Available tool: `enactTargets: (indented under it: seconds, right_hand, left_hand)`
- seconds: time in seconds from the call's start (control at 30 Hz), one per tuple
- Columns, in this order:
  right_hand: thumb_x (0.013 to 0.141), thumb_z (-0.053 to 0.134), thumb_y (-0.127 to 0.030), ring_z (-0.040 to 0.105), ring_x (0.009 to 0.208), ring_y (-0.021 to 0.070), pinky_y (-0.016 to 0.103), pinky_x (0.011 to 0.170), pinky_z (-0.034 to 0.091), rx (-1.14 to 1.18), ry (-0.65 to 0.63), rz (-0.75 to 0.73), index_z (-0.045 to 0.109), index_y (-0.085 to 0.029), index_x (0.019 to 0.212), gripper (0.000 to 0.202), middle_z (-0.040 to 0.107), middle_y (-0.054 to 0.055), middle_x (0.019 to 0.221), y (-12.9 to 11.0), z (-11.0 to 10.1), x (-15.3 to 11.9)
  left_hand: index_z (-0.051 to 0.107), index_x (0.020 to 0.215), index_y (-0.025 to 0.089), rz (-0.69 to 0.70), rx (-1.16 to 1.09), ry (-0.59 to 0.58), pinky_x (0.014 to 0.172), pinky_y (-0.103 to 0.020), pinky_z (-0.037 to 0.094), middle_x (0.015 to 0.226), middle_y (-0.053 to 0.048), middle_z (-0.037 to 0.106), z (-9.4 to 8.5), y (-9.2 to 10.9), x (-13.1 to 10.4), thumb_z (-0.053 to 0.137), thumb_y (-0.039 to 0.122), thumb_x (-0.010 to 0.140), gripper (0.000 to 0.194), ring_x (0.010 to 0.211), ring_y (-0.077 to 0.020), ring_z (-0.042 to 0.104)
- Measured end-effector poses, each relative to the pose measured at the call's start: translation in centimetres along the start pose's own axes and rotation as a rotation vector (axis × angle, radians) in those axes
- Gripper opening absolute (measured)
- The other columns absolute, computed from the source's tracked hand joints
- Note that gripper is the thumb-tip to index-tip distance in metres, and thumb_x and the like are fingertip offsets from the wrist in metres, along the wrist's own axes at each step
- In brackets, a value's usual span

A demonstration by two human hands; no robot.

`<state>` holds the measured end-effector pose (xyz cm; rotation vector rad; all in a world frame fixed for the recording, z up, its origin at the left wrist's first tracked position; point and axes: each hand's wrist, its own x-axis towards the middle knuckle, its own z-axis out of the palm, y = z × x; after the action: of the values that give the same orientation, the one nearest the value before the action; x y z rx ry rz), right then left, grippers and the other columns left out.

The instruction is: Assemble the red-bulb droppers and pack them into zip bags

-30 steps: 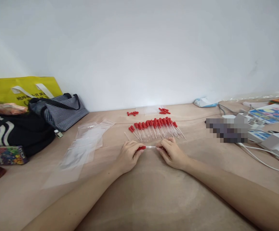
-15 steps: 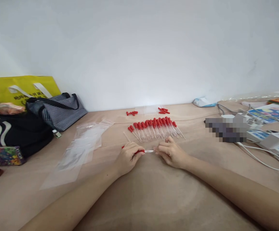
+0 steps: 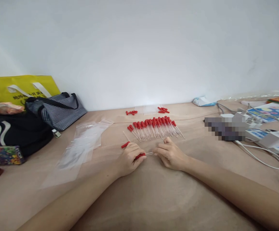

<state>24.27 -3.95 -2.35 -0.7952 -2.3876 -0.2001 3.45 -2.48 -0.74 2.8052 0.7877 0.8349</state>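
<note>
My left hand (image 3: pixel 131 158) is closed around a red rubber bulb (image 3: pixel 140 156), its end showing between thumb and fingers. From the bulb a clear glass dropper tube (image 3: pixel 149 153) runs across to my right hand (image 3: pixel 169 154), whose fingers pinch its other end. How far the tube sits inside the bulb is hidden by my fingers. Just beyond my left knuckles lie a loose red bulb (image 3: pixel 125 144) and a bare glass tube (image 3: pixel 126 136). Ahead of both hands is a row of red-topped droppers (image 3: pixel 153 126), side by side on the cloth.
Loose red bulbs (image 3: pixel 131 112) and more bulbs (image 3: pixel 163 110) lie by the wall, with clear tubes between. Clear plastic bags (image 3: pixel 81 149) are spread at left, near a striped bag (image 3: pixel 58 110). A blurred dark object (image 3: pixel 223 130), cables and power strips (image 3: pixel 277 141) occupy the right.
My left hand has shifted slightly right and down, uncovering more of the loose red bulb behind it. The tube between my hands is now tilted a little.
</note>
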Motion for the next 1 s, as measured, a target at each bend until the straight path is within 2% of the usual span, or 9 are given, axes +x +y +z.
enactTargets:
  seconds: [0.4, 0.6, 0.7, 0.8, 0.87, 0.93, 1.0]
  right_hand:
    - [0.084, 0.035, -0.015, 0.045, 0.061, 0.0124, 0.027, 0.065, 0.028, 0.145, -0.017, 0.093, 0.056, -0.014, 0.084, 0.021, 0.057, 0.004, 0.067, -0.9, 0.8, 0.5]
    - [0.084, 0.039, -0.02, 0.049, 0.072, 0.0149, 0.029, 0.068, 0.028, 0.041, -0.093, 0.207, 0.058, -0.016, 0.082, 0.019, 0.06, 0.005, 0.075, -1.2, 0.3, 1.5]
    - [0.08, 0.045, -0.021, 0.05, 0.076, 0.0172, 0.029, 0.068, 0.031, 0.006, -0.081, 0.291, 0.059, -0.016, 0.077, 0.015, 0.06, 0.005, 0.076, -0.4, 0.2, 2.0]
    - [0.08, 0.043, -0.017, 0.053, 0.071, 0.0148, 0.025, 0.065, 0.035, 0.09, 0.017, 0.508, 0.058, -0.015, 0.078, 0.015, 0.061, 0.006, 0.077, 1.6, 0.5, 3.0]
    - [0.079, 0.043, -0.017, 0.055, 0.071, 0.0148, 0.025, 0.064, 0.037, 0.112, 0.073, 0.659, 0.057, -0.015, 0.082, 0.014, 0.062, 0.006, 0.078, 3.2, 1.0, 4.0]
    - [0.077, 0.045, -0.019, 0.056, 0.071, 0.016, 0.025, 0.064, 0.038, 0.088, 0.105, 0.804, 0.054, -0.013, 0.091, 0.018, 0.062, 0.007, 0.078, 4.5, 1.6, 5.1]
    - [0.076, 0.046, -0.021, 0.057, 0.073, 0.0173, 0.026, 0.064, 0.039, 0.056, 0.084, 0.912, 0.052, -0.014, 0.094, 0.02, 0.062, 0.008, 0.079, 5.1, 2.3, 6.1]
  left_hand:
    - [0.055, 0.076, 0.015, 0.099, 0.01, 0.034, 0.068, -0.03, 0.038, 0.068, -0.004, 0.059, 0.0, -0.2, 0.1, 0.044, 0.021, 0.082, 0.014, 0.068, -0.0151, 0.049]
    - [0.055, 0.084, 0.017, 0.078, 0.081, 0.07, 0.074, -0.031, 0.038, 0.076, -0.003, 0.06, -0.8, -1.4, 0.4, 0.047, 0.02, 0.082, 0.009, 0.075, -0.0159, 0.052]
    - [0.052, 0.098, 0.018, -0.025, 0.156, 0.088, 0.08, -0.034, 0.037, 0.091, -0.005, 0.057, -1.4, -1.9, -0.1, 0.055, 0.029, 0.077, 0.024, 0.086, -0.0189, 0.051]
    - [0.047, 0.1, 0.017, -0.222, 0.253, 0.197, 0.084, -0.038, 0.036, 0.098, -0.008, 0.05, -1.8, -2.3, -0.7, 0.06, 0.034, 0.07, 0.037, 0.094, -0.0229, 0.046]
    - [0.046, 0.095, 0.016, -0.341, 0.274, 0.233, 0.083, -0.038, 0.037, 0.096, -0.008, 0.048, -1.9, -2.6, -1.0, 0.059, 0.031, 0.068, 0.033, 0.094, -0.0235, 0.045]
    - [0.044, 0.089, 0.017, -0.425, 0.265, 0.203, 0.081, -0.038, 0.039, 0.092, -0.006, 0.047, -1.8, -2.8, -1.1, 0.057, 0.027, 0.067, 0.027, 0.091, -0.023, 0.046]
    - [0.044, 0.084, 0.018, -0.475, 0.234, 0.153, 0.077, -0.037, 0.04, 0.087, -0.005, 0.048, -1.7, -3.1, -1.2, 0.054, 0.024, 0.067, 0.021, 0.087, -0.0219, 0.048]
